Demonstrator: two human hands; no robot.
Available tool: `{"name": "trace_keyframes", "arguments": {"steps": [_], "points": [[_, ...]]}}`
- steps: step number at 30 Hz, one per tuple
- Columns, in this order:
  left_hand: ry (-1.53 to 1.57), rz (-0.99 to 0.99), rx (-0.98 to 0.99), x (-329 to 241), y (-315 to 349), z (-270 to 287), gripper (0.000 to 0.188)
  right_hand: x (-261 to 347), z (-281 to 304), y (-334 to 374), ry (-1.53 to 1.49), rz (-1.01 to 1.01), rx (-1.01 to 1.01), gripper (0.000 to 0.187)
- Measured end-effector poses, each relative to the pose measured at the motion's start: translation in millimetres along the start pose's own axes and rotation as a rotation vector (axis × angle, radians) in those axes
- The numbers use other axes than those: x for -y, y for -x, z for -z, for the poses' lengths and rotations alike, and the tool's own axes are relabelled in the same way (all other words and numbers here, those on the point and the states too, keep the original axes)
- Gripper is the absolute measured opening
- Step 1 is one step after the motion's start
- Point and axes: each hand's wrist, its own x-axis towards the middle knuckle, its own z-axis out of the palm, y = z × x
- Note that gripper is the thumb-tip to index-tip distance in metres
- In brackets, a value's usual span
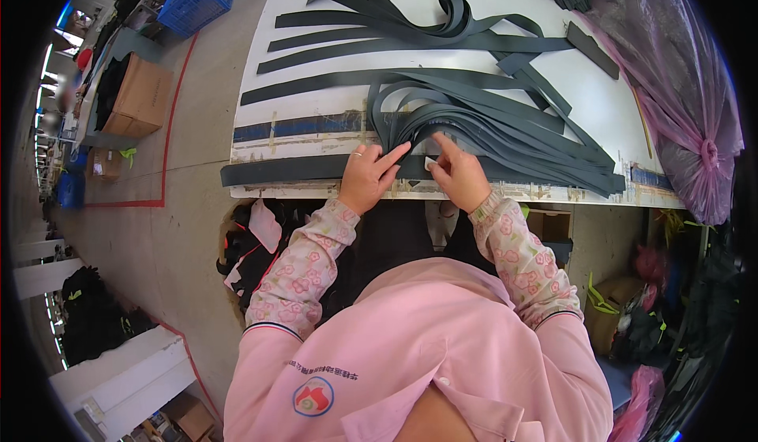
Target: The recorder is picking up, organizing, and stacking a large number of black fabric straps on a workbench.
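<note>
Strap bundle [505, 126]: head view, on worktop [600, 103]. Long axis left to right, slanting toward the wearer; looped end left, tapered end right. Left hand [365, 180] and right hand [464, 177] at loop, index fingers extended; grip cannot be determined.

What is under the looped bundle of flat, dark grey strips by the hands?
A white tabletop with a dark blue band shows beside the bundle; whatever it covers directly beneath cannot be seen.
</note>
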Motion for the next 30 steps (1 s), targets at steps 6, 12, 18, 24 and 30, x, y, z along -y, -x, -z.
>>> {"name": "trace_keyframes", "arguments": {"steps": [6, 12, 18, 24, 30], "points": [[0.020, 0.021, -0.009, 0, 0, 1, 0.050, -2, -44, -3, 0.012, 0.032, -0.045, 0.008], [0.046, 0.020, -0.012, 1, 0, 2, 0.050, -7, -56, -5, 0.017, 0.004, -0.061, 0.008], [0.047, 0.007, -0.028, -1, 0, 1, 0.050, -5, -59, -4, 0.188, 0.085, -0.103, 0.008], [-0.031, -0.033, 0.006, 4, 6, -2, 0.057, -10, -13, 2, -0.165, -0.122, 0.030, 0.011], [-0.043, -0.004, 0.070, 2, 4, 0, 0.050, -66, 76, 32, -0.198, -0.230, -0.065, 0.006]]}}
